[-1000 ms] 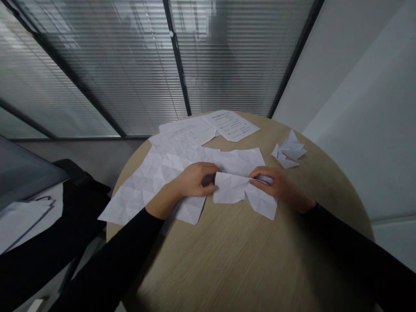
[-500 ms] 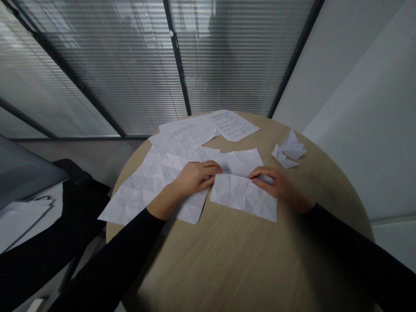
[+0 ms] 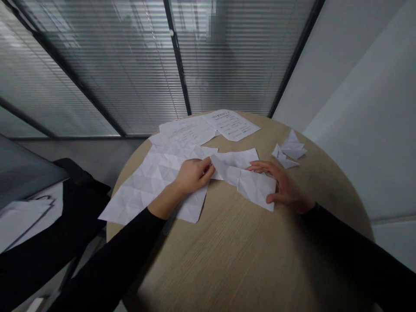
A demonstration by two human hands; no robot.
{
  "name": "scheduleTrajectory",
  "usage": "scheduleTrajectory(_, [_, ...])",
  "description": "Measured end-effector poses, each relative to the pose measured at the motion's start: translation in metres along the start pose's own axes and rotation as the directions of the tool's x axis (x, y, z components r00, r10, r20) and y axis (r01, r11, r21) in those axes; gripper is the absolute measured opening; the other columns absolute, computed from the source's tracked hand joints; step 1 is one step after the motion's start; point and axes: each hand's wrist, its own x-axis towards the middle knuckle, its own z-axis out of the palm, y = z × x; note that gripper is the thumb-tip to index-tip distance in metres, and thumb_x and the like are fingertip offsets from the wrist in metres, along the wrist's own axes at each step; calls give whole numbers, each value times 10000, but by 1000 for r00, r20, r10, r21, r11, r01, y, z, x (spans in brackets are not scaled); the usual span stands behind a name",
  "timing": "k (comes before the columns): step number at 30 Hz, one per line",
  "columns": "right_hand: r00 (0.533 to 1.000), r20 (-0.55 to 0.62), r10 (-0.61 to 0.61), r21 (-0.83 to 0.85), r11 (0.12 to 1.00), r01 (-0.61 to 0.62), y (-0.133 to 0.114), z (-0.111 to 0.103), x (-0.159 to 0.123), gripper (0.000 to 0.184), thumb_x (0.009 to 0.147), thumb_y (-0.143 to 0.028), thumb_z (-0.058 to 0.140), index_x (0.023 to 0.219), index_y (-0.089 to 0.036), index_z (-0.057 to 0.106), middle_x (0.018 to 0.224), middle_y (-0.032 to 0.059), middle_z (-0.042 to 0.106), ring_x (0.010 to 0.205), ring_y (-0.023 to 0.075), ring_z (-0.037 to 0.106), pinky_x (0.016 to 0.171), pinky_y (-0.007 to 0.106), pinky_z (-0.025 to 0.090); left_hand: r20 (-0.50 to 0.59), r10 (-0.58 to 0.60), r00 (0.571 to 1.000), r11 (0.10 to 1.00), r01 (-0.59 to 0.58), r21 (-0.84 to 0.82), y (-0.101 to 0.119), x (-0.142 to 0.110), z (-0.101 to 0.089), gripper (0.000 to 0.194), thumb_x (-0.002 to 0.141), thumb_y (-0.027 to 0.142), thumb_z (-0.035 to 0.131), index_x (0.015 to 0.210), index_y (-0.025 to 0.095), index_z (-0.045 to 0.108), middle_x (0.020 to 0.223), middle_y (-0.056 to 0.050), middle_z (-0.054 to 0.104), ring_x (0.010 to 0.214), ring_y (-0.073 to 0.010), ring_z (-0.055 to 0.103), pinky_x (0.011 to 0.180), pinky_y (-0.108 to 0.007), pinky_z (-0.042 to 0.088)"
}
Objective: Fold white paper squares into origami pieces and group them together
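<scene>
A creased white sheet of paper is tilted up off the round table between my two hands. My left hand pinches its left corner between thumb and fingers. At its right end, my right hand holds the paper, the thumb at the near right edge and the fingers at the far side. Behind it lies another white sheet, partly covered. Under and beside my left forearm spreads a large creased sheet with a grid of triangular folds.
Printed pages overlap at the table's far edge. Small folded paper shapes sit at the far right of the wooden table. At left, a black chair bears more papers. Glass panels with blinds stand behind.
My left hand has lifted the sheet's left corner, which now slants upward. My right hand has spread from a pinch at the top edge to a grip over the right end.
</scene>
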Motion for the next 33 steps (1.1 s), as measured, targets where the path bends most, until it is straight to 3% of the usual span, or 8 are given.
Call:
scheduleTrajectory(4, [999,-14,-37,-7,999,37,-2,0,1,1218,785,-1040,757,1737,-321,513,1580,187,714,1435,437,713,1161,605,611,-16,-83,996,997,83,11,0,0,1,421,1166,471,424,962,221,695,727,-41,724,642,-198,663,617,-326,431])
scheduleTrajectory(10, [996,44,-75,-188,979,82,-10,0,3,1255,747,-894,949,1757,-335,458,1663,177,670,1486,460,676,1214,656,587,-38,-146,989,989,146,-7,1,1,0,451,1190,495,420,951,224,689,757,-48,703,687,-203,642,661,-340,448])
scheduleTrajectory(14, [1000,-2,-22,-310,951,20,-7,6,2,687,1018,-573,862,1607,-313,623,1478,140,801,1283,390,802,1140,621,642,-59,-99,993,995,98,-14,1,3,1,526,1215,501,400,824,234,630,721,-35,635,723,-202,629,762,-363,525])
scheduleTrajectory(16, [991,-129,19,-341,938,-62,-1,10,0,376,1107,-443,729,1452,-293,733,1302,116,867,1157,360,844,1084,606,673,-64,-70,996,998,69,-13,1,4,1,548,1220,503,408,777,240,596,682,-21,597,733,-204,630,829,-383,562])
scheduleTrajectory(18, [952,-298,70,-366,913,-181,7,12,-3,267,1114,-440,697,1288,-266,798,1213,129,882,1135,380,849,1049,612,691,-71,-53,996,999,52,-12,1,4,3,533,1212,494,448,764,242,589,666,-10,595,735,-201,636,894,-403,589])
scheduleTrajectory(23, [879,-439,188,-310,886,-344,17,16,-2,470,1061,-496,769,1449,-240,703,1384,171,826,1187,394,828,1005,603,718,-89,-30,996,999,28,-32,-1,2,7,433,1151,487,599,795,242,619,677,13,657,731,-189,670,1051,-459,610])
scheduleTrajectory(29, [927,-374,30,-412,890,-196,16,15,7,988,1031,-328,787,1836,-268,219,1673,221,613,1407,395,728,1208,683,619,-55,6,998,1000,-7,-13,-7,2,10,272,1071,415,700,870,240,646,768,4,704,788,-200,696,1061,-477,602])
scheduleTrajectory(33, [961,-273,-40,-610,780,-141,7,12,8,1003,1032,-250,767,1859,-309,203,1850,193,427,1687,448,473,1347,771,450,-13,101,995,995,-101,0,-9,4,11,112,1061,315,675,1001,224,699,1085,-81,781,1008,-250,742,1041,-480,592])
